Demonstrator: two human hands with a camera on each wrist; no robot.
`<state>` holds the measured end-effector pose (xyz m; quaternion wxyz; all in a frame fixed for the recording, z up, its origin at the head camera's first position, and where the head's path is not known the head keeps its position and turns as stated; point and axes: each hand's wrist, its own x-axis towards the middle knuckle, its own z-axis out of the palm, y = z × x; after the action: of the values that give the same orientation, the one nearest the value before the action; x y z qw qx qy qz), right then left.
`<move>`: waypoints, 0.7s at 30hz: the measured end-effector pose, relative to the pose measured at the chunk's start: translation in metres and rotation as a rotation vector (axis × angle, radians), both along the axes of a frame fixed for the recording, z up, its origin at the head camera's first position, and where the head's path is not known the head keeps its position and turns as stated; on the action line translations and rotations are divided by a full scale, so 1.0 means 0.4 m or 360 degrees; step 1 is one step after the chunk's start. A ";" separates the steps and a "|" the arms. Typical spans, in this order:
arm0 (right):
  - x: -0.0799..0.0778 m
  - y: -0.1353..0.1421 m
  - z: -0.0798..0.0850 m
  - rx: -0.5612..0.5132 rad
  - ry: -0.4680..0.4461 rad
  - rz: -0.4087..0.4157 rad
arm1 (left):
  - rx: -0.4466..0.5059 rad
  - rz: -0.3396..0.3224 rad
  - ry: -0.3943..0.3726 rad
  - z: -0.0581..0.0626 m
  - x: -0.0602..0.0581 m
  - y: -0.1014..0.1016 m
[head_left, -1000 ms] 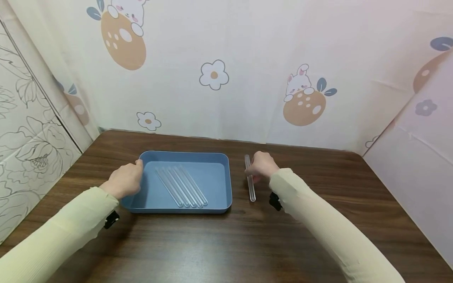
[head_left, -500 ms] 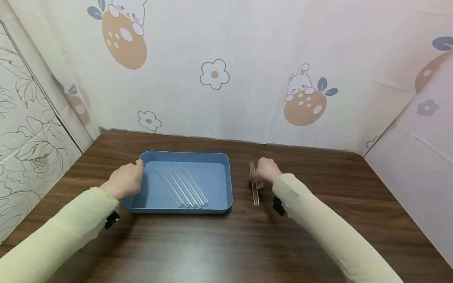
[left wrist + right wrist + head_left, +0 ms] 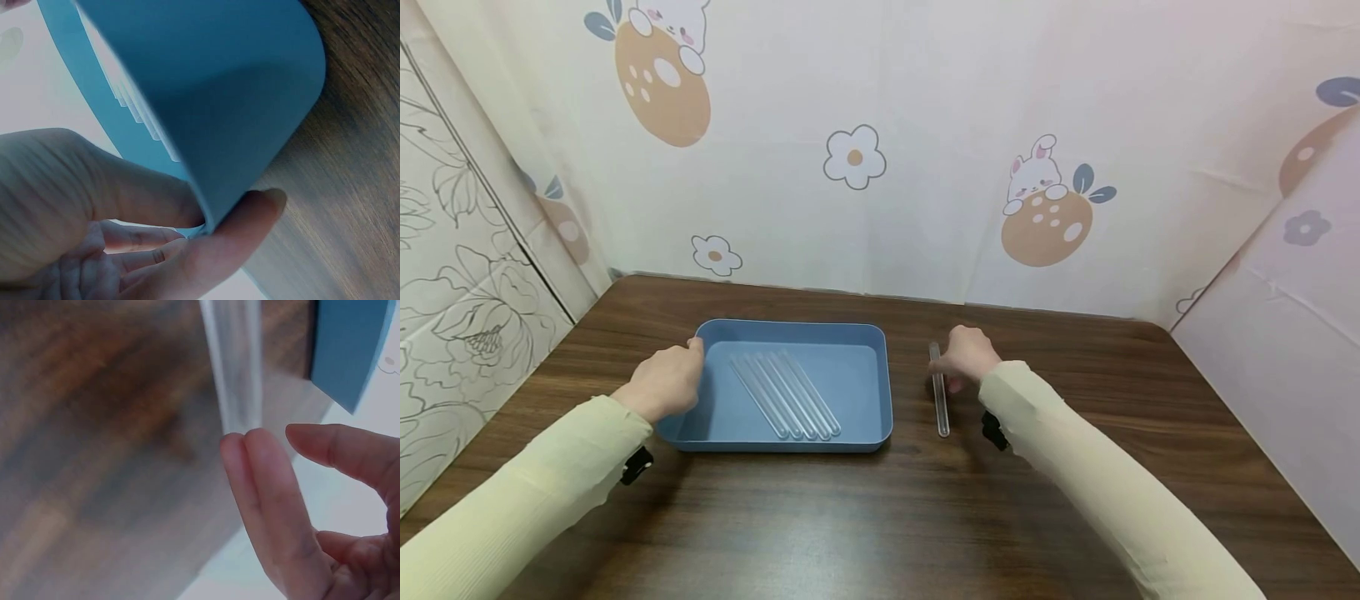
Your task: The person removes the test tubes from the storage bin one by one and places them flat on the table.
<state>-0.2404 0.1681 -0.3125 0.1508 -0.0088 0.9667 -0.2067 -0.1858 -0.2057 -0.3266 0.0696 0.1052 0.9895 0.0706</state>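
My left hand (image 3: pixel 662 382) pinches the left wall of a shallow blue tray (image 3: pixel 775 447) between thumb and fingers; the left wrist view shows the tray wall (image 3: pixel 225 119) between them. Several clear test tubes (image 3: pixel 790 398) lie side by side, slanted, inside the tray. To the right of the tray, a single clear test tube (image 3: pixel 941 410) lies on the table. My right hand (image 3: pixel 967 354) is over this tube's upper half. In the right wrist view, the fingertips (image 3: pixel 265 447) overlap the tube's end, while the thumb stands apart with a gap.
Everything stands on a dark brown wooden table (image 3: pixel 820 525). A patterned curtain (image 3: pixel 925 225) hangs along its back edge, and more patterned cloth rises at both sides.
The right hand and the single tube moved slightly right and toward me at first. Since then the tube has stayed put while the hand rose a little. Left hand and tray are unchanged.
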 end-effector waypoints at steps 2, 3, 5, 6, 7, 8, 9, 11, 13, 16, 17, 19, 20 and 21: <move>-0.002 -0.005 0.014 0.0028 0.0020 0.0024 | -0.0002 0.0004 0.0001 0.000 0.000 0.000; -0.003 -0.009 0.021 0.0036 0.0029 0.0036 | -0.0005 0.0006 0.0001 0.000 0.000 -0.001; -0.006 -0.020 0.034 0.0053 0.0038 0.0061 | -0.0007 0.0005 0.0001 0.000 0.001 -0.002; -0.007 -0.026 0.041 0.0050 0.0041 0.0068 | -0.0007 0.0005 0.0003 0.001 0.001 -0.002; -0.008 -0.033 0.047 0.0047 0.0042 0.0070 | -0.0007 0.0005 0.0003 0.001 0.001 -0.002; -0.008 -0.041 0.053 0.0044 0.0041 0.0067 | -0.0003 0.0003 0.0003 0.001 0.001 -0.003; -0.008 -0.049 0.059 0.0050 0.0049 0.0072 | 0.0001 -0.0002 0.0003 0.001 0.002 -0.003; -0.009 -0.065 0.071 0.0055 0.0069 0.0088 | 0.0008 -0.0011 0.0004 0.001 0.002 -0.003; -0.010 -0.083 0.081 0.0072 0.0096 0.0125 | 0.0012 -0.0016 0.0004 0.001 0.003 -0.003; -0.010 -0.113 0.093 0.0082 0.0122 0.0199 | 0.0010 -0.0012 0.0001 0.001 0.003 -0.003; -0.010 -0.124 0.096 0.0072 0.0119 0.0209 | 0.0008 -0.0011 0.0002 0.001 0.003 -0.003; -0.010 -0.146 0.102 0.0051 0.0118 0.0233 | 0.0008 -0.0011 0.0003 0.002 0.002 -0.002; -0.009 -0.157 0.105 0.0042 0.0114 0.0234 | 0.0007 -0.0011 0.0003 0.002 0.002 -0.002; -0.009 -0.168 0.107 0.0034 0.0114 0.0239 | 0.0007 -0.0011 0.0005 0.002 0.002 -0.001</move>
<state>-0.2439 0.1008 -0.2696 0.1313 -0.0871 0.9702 -0.1840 -0.1852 -0.2063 -0.3259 0.0682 0.1088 0.9891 0.0724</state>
